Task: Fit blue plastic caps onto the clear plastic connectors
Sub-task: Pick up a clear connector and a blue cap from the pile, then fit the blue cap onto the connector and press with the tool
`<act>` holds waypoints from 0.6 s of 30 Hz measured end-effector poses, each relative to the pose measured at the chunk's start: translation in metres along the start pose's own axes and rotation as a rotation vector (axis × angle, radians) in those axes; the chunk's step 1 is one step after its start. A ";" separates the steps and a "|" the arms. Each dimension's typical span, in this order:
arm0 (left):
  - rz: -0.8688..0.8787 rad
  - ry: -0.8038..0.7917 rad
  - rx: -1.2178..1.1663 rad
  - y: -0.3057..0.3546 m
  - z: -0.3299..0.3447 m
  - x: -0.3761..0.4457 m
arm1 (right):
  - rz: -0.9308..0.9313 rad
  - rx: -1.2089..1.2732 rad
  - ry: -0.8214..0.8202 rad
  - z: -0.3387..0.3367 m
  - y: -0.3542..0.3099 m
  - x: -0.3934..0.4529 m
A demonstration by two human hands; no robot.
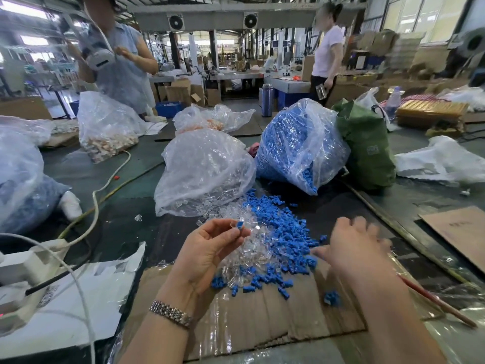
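Observation:
My left hand [207, 249] is raised palm-up over the pile and pinches a clear connector with a blue cap [240, 225] between thumb and fingertips. My right hand [351, 248] hovers blurred, palm down, at the right edge of the loose blue caps [283, 240]; its fingers are spread and I cannot see anything in them. Loose clear connectors [244, 256] lie mixed beside the caps on the dark table and the cardboard sheet [262, 319].
A bag of clear connectors [204, 169] and a bag of blue caps [296, 143] stand behind the pile, a green bag [367, 148] to their right. Cables [97, 195] and a white box [29, 269] lie left. Two people stand across the table.

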State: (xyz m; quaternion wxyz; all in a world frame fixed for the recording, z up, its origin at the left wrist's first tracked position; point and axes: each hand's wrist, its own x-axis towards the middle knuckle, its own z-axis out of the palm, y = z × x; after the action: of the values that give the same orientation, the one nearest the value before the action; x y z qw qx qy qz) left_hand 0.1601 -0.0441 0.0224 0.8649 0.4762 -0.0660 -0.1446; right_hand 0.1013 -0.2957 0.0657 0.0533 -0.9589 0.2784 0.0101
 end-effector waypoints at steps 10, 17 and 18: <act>-0.033 -0.066 -0.081 0.011 0.007 -0.011 | 0.070 0.161 -0.002 0.010 0.053 0.002; -0.050 -0.141 -0.093 0.008 0.013 -0.008 | -0.237 1.072 -0.107 -0.046 0.025 -0.007; -0.049 -0.173 -0.100 0.007 0.014 -0.008 | -0.294 1.255 -0.220 -0.053 0.014 -0.008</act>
State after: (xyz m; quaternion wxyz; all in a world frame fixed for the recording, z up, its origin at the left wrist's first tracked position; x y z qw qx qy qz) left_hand 0.1506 -0.0497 0.0365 0.8748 0.4196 -0.1214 -0.2096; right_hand 0.0861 -0.3091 0.1171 0.6317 -0.7673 0.0903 -0.0637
